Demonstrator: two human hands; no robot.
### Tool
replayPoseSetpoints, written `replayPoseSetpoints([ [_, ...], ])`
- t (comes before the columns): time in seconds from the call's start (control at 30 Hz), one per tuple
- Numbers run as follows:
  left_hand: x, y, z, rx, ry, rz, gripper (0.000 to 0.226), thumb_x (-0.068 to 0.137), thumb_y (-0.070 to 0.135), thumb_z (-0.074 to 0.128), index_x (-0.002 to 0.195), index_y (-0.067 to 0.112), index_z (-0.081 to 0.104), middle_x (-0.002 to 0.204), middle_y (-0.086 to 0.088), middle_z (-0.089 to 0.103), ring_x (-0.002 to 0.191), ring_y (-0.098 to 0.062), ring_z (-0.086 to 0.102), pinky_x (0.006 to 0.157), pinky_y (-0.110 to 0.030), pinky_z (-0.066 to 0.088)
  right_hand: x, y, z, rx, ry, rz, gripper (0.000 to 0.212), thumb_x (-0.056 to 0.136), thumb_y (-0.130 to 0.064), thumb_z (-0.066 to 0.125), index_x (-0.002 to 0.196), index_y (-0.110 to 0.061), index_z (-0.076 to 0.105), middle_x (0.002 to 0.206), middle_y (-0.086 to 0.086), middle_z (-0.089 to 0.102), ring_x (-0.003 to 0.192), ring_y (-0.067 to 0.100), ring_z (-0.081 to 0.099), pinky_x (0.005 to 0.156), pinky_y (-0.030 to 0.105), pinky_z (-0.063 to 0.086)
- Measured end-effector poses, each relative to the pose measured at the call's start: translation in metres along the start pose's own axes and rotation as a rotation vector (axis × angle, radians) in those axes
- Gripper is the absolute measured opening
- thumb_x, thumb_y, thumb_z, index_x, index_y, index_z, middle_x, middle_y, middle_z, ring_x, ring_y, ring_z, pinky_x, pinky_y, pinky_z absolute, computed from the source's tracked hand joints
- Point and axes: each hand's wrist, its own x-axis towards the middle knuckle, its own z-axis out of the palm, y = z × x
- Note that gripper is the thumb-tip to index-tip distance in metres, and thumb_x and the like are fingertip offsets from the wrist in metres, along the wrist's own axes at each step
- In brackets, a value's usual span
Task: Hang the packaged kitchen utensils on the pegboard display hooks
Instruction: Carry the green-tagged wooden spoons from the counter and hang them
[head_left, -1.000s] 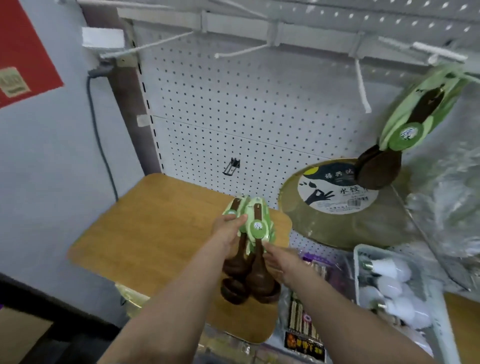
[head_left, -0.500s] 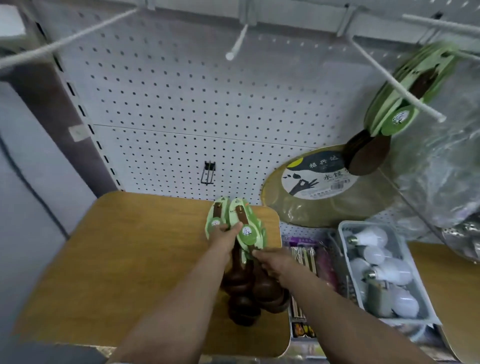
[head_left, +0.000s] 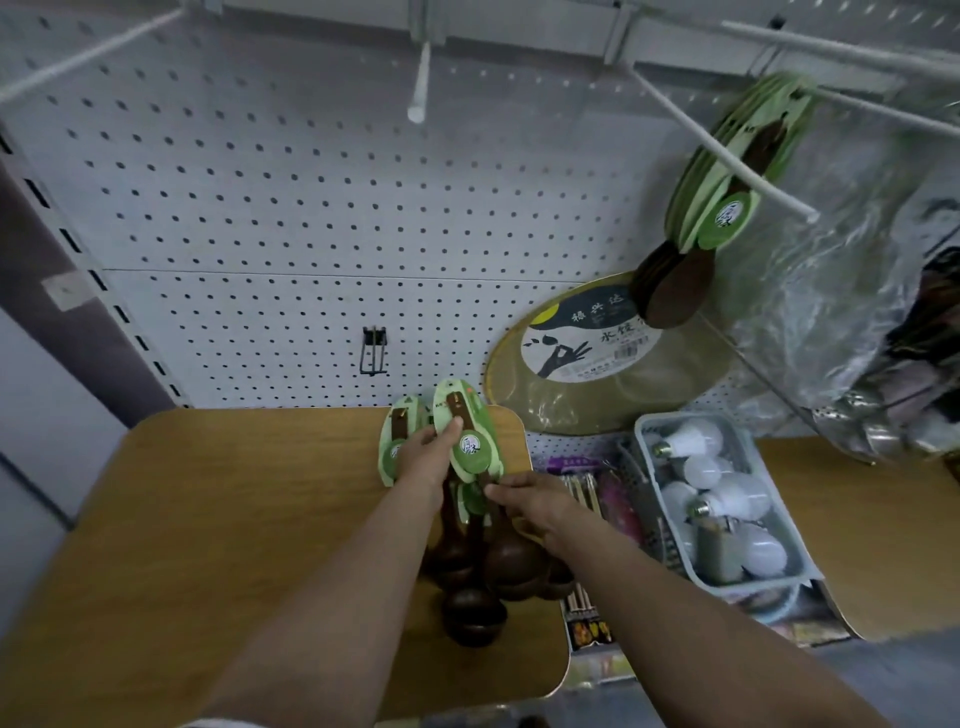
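Just below the pegboard (head_left: 311, 208), the left hand (head_left: 423, 460) grips carded wooden ladles (head_left: 470, 447) while the right hand (head_left: 530, 506) pinches one, best separated singly before hooking.

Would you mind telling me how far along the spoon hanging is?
One batch of green-carded spoons already hangs on a white hook at upper right. The left hand and right hand hold another bunch of packaged spoons above the wooden shelf, none of them hung yet.
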Motion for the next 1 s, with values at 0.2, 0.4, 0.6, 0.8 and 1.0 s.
replayPoseSetpoints([
  [0.2,-0.02,0.008,-0.002,-0.068,0.033,0.057,0.025,0.088,0.034,0.077,0.099,0.014,0.067,0.1,-0.006,0.073,0.088,-0.024,0.069,0.072,-0.033,0.054,-0.008,0.003,-0.001,0.004,-0.041,-0.052,0.035,0.081,-0.012,0.084,0.112,-0.007,0.068,0.083,0.003,0.069,0.062,0.012,0.056,0.053,0.02,0.047],
  [0.4,-0.055,0.014,0.009,-0.148,0.016,0.105,0.009,0.089,0.019,0.077,0.088,0.016,0.068,0.093,-0.01,0.076,0.082,-0.025,0.072,0.069,-0.033,0.059,-0.027,0.01,-0.021,0.028,-0.109,-0.091,0.03,0.083,-0.01,0.081,0.111,-0.004,0.07,0.074,0.002,0.066,0.059,0.01,0.056,0.052,0.02,0.048],
  [0.6,-0.109,0.003,0.064,-0.181,-0.042,0.138,0.021,0.086,0.02,0.08,0.095,0.01,0.065,0.096,-0.014,0.075,0.087,-0.03,0.073,0.083,-0.046,0.06,-0.053,0.03,-0.087,0.125,-0.169,-0.145,0.014,0.086,-0.01,0.079,0.098,-0.012,0.073,0.081,0.006,0.071,0.066,0.013,0.06,0.059,0.022,0.046],
  [0.8,-0.181,-0.025,0.158,-0.141,-0.137,0.216,0.013,0.088,0.016,0.077,0.096,0.012,0.067,0.091,-0.011,0.075,0.078,-0.026,0.071,0.071,-0.039,0.061,-0.091,0.06,-0.196,0.206,-0.163,-0.191,0.004,0.089,-0.012,0.075,0.092,-0.012,0.073,0.083,0.008,0.073,0.07,0.017,0.065,0.056,0.021,0.051],
  [1.0,-0.254,-0.07,0.272,-0.109,-0.278,0.245,0.022,0.091,0.011,0.072,0.113,0.007,0.07,0.099,-0.016,0.075,0.077,-0.026,0.072,0.071,-0.038,0.061,-0.129,0.104,-0.322,0.301,-0.121,-0.217,0.018,0.086,-0.017,0.08,0.097,-0.005,0.071,0.086,0.01,0.076,0.079,0.024,0.072,0.075,0.032,0.061],
])
